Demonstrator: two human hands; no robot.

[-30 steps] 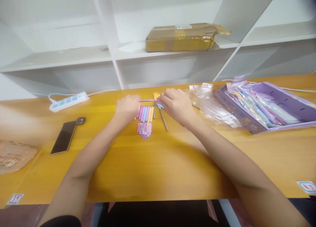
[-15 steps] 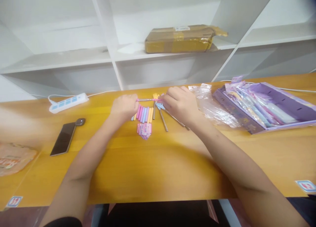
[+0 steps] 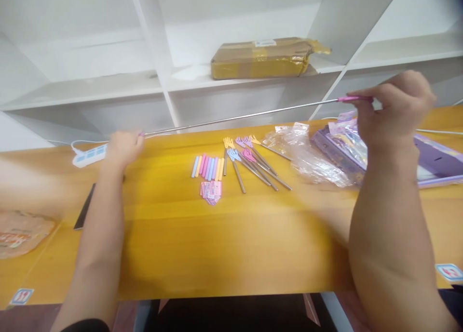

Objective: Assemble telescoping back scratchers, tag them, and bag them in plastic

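Observation:
A telescopic back scratcher [image 3: 238, 117] is drawn out long between my hands, its thin metal rod slanting up to the right above the table. My left hand [image 3: 125, 149] is closed around one end, where a bit of pink or purple shows at the thumb. My right hand [image 3: 394, 103], raised higher, pinches the pink piece at the other end. Below the rod lie several claw-shaped scratcher heads on metal rods [image 3: 253, 166], in yellow, purple, blue and pink. Beside them is a row of coloured handle tubes [image 3: 208, 167], with a small pile of pink cards [image 3: 211, 191] in front.
Clear plastic bags [image 3: 307, 156] lie right of the rods, against a purple box [image 3: 439, 156] holding packaged items. At left are a power strip [image 3: 90, 156], a partly covered phone [image 3: 85, 209] and an orange package [image 3: 21, 233]. A taped carton [image 3: 260, 59] sits on the shelf.
My hands have moved far apart, left hand to the left, right hand up and to the right. The rod between them has lengthened greatly. The heads on the table are now uncovered.

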